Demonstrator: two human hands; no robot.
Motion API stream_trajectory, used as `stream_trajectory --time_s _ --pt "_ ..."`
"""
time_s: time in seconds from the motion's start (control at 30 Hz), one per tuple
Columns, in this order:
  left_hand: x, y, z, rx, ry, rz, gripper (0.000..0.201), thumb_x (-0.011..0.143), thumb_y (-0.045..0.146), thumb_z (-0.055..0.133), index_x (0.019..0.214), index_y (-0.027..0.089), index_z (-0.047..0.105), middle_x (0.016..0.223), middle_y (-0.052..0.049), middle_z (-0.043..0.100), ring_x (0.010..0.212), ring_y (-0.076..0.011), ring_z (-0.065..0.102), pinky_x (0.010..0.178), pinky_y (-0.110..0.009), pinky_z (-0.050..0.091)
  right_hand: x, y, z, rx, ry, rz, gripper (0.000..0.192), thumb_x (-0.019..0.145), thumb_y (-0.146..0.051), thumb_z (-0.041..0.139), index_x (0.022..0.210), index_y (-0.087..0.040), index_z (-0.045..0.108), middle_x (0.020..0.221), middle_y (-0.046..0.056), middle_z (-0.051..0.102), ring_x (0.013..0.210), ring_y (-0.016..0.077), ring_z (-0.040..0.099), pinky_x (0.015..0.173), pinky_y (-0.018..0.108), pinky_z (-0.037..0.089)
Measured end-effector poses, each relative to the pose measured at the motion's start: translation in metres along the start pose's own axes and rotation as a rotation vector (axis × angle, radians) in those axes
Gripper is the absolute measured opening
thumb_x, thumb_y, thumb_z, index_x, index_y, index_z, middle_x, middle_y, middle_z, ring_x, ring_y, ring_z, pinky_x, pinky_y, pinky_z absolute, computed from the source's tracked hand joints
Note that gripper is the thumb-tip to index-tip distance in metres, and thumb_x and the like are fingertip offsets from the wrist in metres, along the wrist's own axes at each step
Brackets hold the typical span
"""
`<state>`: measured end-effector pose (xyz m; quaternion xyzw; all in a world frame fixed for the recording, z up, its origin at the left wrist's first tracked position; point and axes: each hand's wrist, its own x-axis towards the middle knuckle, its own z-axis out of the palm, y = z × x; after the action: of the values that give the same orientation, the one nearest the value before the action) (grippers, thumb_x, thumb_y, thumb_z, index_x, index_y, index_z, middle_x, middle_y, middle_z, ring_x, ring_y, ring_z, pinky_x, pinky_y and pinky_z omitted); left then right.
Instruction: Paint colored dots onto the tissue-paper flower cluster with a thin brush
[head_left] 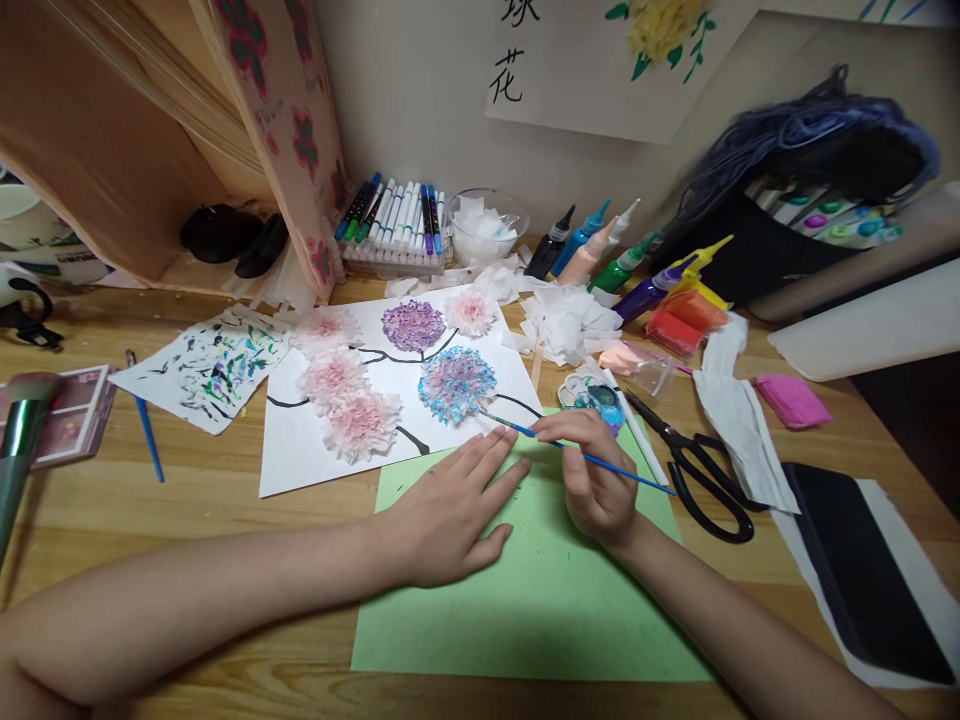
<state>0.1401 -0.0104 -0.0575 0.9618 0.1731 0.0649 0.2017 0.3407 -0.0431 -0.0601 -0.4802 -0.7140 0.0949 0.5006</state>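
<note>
My right hand [596, 475] pinches a thin blue paintbrush [615, 467], its bristle end at the lower right edge of a blue-and-pink tissue paper flower [457, 384]. That flower sits on a white sheet [296, 465] with black painted branches. Flat and palm down, my left hand [457, 510] lies across the green paper [525, 620], fingers stretched out by the white sheet's lower edge. A purple flower [413, 326] and several pale pink flowers [362, 424] are on the same sheet. Just behind my right hand lies a paint-smeared palette [589, 392], partly hidden by the fingers.
Black scissors [709, 480] and a dark phone [862, 570] lie at the right. Paint bottles [574, 240], crumpled white tissue [570, 320] and a marker set [397, 225] stand at the back. To the left are a paint-streaked sheet [210, 365] and another blue brush [148, 435].
</note>
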Motion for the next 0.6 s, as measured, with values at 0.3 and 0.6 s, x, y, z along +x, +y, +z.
stream_trajectory --time_s 0.3,0.6 --pt "0.000 -0.001 -0.002 -0.011 0.007 0.007 0.059 0.094 0.032 0.048 0.144 0.004 0.036 0.152 -0.029 0.032 0.142 -0.0401 0.030 0.113 -0.054 0.032 0.000 -0.001 -0.005 -0.009 0.046 -0.076 0.022 0.090 -0.017 0.041 0.094 -0.023 0.062 0.082 0.004 0.070 0.078 0.0201 0.066 0.070 0.036 0.050" --pt "-0.003 -0.004 0.000 0.082 0.023 0.026 0.058 0.095 0.030 0.046 0.147 0.008 0.034 0.158 -0.025 0.021 0.146 -0.0355 0.023 0.113 -0.052 0.033 0.017 0.041 -0.073 -0.283 0.473 -0.013 0.042 0.097 -0.028 0.037 0.058 -0.022 0.052 0.049 -0.002 0.048 0.044 0.0130 0.045 0.048 0.030 0.035"
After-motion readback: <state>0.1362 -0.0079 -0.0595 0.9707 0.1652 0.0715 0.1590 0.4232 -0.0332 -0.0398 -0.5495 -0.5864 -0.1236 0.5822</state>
